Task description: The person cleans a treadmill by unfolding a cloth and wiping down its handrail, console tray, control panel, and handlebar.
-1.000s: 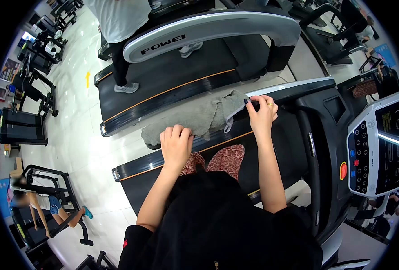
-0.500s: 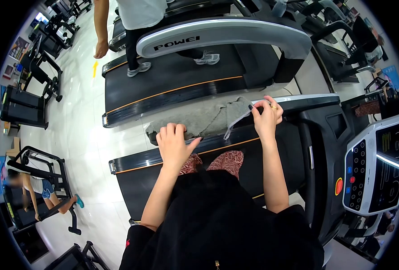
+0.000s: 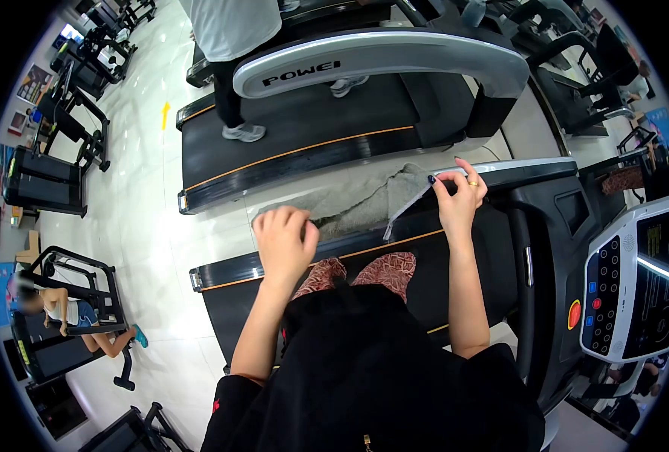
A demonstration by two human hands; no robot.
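A grey cloth (image 3: 361,203) lies draped along the silver and black side rail of the treadmill in front of me. My right hand (image 3: 459,192) pinches the cloth's right corner between thumb and fingers, and a pale edge strip hangs down from there. At the cloth's left end is my left hand (image 3: 285,237), its fingers curled over the fabric; the fingertips are partly hidden and slightly blurred. Below the cloth, two red patterned shoes or trouser legs (image 3: 383,273) show above the treadmill belt (image 3: 481,260).
A treadmill console (image 3: 632,279) with buttons is at the right. Beyond the rail, a person in a white top (image 3: 236,26) walks on another treadmill (image 3: 296,128). Another person (image 3: 74,309) is on a machine at the left. More gym machines line the left side.
My left hand has gone from spread fingers to curled ones and shifted slightly. My right hand has moved a little right with the corner, and the cloth's pale edge is pulled straighter.
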